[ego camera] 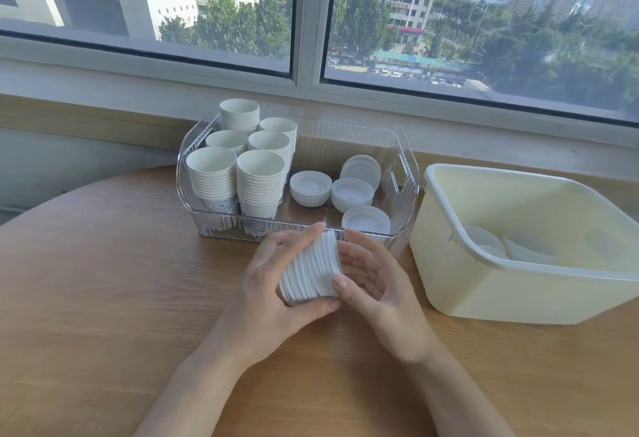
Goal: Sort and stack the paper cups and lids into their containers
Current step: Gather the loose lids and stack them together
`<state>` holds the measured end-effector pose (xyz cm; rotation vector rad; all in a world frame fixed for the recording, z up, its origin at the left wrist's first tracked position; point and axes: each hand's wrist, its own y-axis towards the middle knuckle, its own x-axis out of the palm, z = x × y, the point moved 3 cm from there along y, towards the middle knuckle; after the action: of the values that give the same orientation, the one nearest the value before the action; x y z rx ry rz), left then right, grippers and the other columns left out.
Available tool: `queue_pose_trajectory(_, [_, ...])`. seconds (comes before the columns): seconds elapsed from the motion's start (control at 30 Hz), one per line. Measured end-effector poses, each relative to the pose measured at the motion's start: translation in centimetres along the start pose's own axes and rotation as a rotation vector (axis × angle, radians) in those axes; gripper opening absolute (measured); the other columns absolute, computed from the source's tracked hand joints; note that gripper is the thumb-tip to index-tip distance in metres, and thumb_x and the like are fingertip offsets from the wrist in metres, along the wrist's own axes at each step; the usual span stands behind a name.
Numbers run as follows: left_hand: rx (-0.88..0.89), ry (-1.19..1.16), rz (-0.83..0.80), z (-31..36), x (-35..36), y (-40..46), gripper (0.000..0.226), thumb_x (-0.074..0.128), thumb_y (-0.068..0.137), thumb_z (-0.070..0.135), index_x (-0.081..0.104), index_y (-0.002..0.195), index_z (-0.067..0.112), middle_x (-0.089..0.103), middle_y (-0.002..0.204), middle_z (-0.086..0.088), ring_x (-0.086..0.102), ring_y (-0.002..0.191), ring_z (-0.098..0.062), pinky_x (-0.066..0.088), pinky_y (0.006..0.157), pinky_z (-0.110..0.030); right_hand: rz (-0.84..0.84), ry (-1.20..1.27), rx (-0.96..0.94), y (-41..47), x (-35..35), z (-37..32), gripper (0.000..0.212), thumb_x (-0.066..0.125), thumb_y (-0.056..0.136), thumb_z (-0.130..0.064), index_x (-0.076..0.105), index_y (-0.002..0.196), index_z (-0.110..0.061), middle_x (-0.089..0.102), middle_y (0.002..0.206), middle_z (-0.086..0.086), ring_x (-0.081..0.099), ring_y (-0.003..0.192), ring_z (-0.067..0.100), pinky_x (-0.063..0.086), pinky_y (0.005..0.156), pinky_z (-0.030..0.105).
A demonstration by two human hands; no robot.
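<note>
Head view: at lower centre, the left hand (276,277) and right hand (371,274) both curl round a stack of lids (308,269), held sideways just above the table (103,298). Best to square the edges with light, even pressure, then lower the stack into the clear bin (408,177), mid-frame, beside the lid piles (352,193) right of the cups (238,167).
</note>
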<state>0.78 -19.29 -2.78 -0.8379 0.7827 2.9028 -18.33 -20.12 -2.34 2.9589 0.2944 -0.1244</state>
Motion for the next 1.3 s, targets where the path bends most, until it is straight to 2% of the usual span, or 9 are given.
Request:
queue_pose_trajectory(0.2, [-0.017,-0.008,-0.004,0.0,-0.2,-0.1,0.085,0.082,0.071,0.065,0.044,0.147,0.057,0.050,0.141,0.018,0.047,0.137,-0.005,0.035,0.105,-0.008,0.045,-0.013,-0.018,0.0,0.4,0.4,0.075,0.084,0.076,-0.045,0.054,0.141,-0.025,0.069,0.132,-0.004,0.070,0.117,0.020,0.058,0.097,0.037])
queue_pose_trajectory(0.33, [-0.033,-0.022,0.039,-0.3,-0.5,0.0,0.082,0.084,0.071,0.061,0.049,0.144,0.056,0.050,0.139,0.019,0.048,0.135,-0.005,0.038,0.106,-0.012,0.052,-0.085,-0.045,0.0,0.8,0.1,0.068,0.081,0.079,-0.051,0.057,0.139,-0.031,0.069,0.132,-0.008,0.066,0.122,0.016,0.057,0.099,0.038])
queue_pose_trajectory(0.43, [-0.069,-0.026,0.113,-1.3,-0.9,0.2,0.083,0.091,0.070,0.049,0.050,0.143,0.055,0.050,0.137,0.020,0.048,0.133,-0.005,0.036,0.104,-0.009,0.108,-0.232,-0.119,1.0,1.1,-1.3,0.047,0.077,0.088,-0.050,0.063,0.130,-0.034,0.070,0.122,-0.019,0.065,0.119,0.010,0.052,0.096,0.025])
queue_pose_trajectory(0.6, [-0.127,-0.048,0.225,-2.2,-1.8,0.3,0.083,0.091,0.069,0.049,0.052,0.142,0.052,0.051,0.134,0.018,0.047,0.129,0.002,0.029,0.100,0.000,0.245,-0.631,-0.244,6.8,0.2,-3.6,0.014,0.075,0.094,-0.026,0.077,0.107,-0.032,0.071,0.092,-0.019,0.064,0.084,0.007,0.045,0.071,0.014])
queue_pose_trajectory(0.73, [-0.138,-0.063,0.233,-2.1,-2.0,0.3,0.082,0.091,0.070,0.048,0.052,0.143,0.052,0.050,0.134,0.020,0.045,0.131,0.005,0.029,0.100,0.001,0.137,-0.931,-0.169,12.7,0.3,-3.4,0.019,0.071,0.095,-0.028,0.079,0.113,-0.031,0.071,0.099,-0.015,0.061,0.078,0.001,0.043,0.077,0.023])
queue_pose_trajectory(0.87, [-0.137,-0.071,0.238,-2.1,-2.2,0.3,0.082,0.091,0.070,0.047,0.052,0.143,0.050,0.050,0.134,0.020,0.045,0.131,0.004,0.029,0.101,-0.001,0.074,-1.107,-0.153,16.7,0.9,-2.3,0.023,0.073,0.094,-0.024,0.078,0.117,-0.025,0.073,0.110,-0.003,0.066,0.096,0.016,0.044,0.087,0.028])
queue_pose_trajectory(1.03, [-0.144,-0.082,0.245,-2.3,-2.3,0.4,0.083,0.091,0.070,0.048,0.052,0.143,0.051,0.050,0.134,0.019,0.046,0.132,0.000,0.029,0.102,-0.002,0.047,-1.181,-0.086,18.2,1.6,-1.3,0.013,0.071,0.093,-0.020,0.080,0.098,-0.028,0.075,0.107,-0.003,0.067,0.100,0.022,0.053,0.089,0.036])
queue_pose_trajectory(1.13, [-0.145,-0.080,0.244,-2.3,-2.3,0.4,0.083,0.091,0.070,0.047,0.052,0.143,0.051,0.050,0.134,0.020,0.046,0.131,0.001,0.029,0.102,-0.001,0.063,-1.181,-0.070,17.9,1.7,-0.9,0.021,0.065,0.088,-0.013,0.077,0.082,-0.029,0.076,0.095,-0.004,0.067,0.093,0.023,0.058,0.083,0.042])
queue_pose_trajectory(1.3, [-0.145,-0.086,0.248,-2.3,-2.3,0.4,0.082,0.091,0.069,0.048,0.052,0.142,0.052,0.050,0.133,0.020,0.046,0.130,0.003,0.029,0.101,-0.001,0.169,-1.083,-0.189,17.0,1.3,-2.2,0.012,0.069,0.094,-0.019,0.080,0.094,-0.024,0.074,0.097,-0.006,0.065,0.090,0.017,0.046,0.079,0.031])
